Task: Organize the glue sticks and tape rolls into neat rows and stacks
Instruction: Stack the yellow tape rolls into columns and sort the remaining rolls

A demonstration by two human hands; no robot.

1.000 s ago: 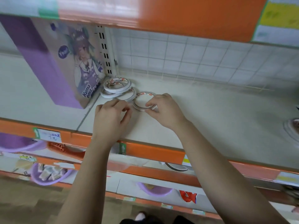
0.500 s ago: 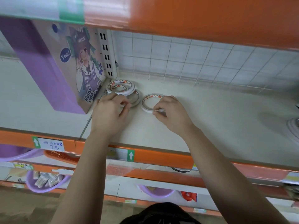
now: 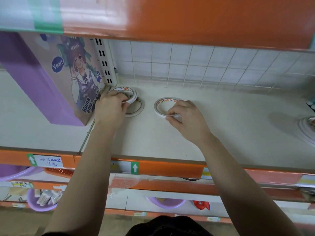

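The single tape roll [image 3: 166, 100], pinched at its near rim by the right hand [image 3: 185, 118], was seen flat on the shelf [image 3: 221, 126], apart and rightward of the corner stack [image 3: 132, 91] gripped by the left hand [image 3: 110, 109].

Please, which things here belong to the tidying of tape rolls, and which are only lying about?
Job: top tape roll, gripped by left hand; flat roll partly under it; single roll, pinched by right hand; blurred rolls at right edge.
Lying about: purple cartoon box; purple basins below; price label.
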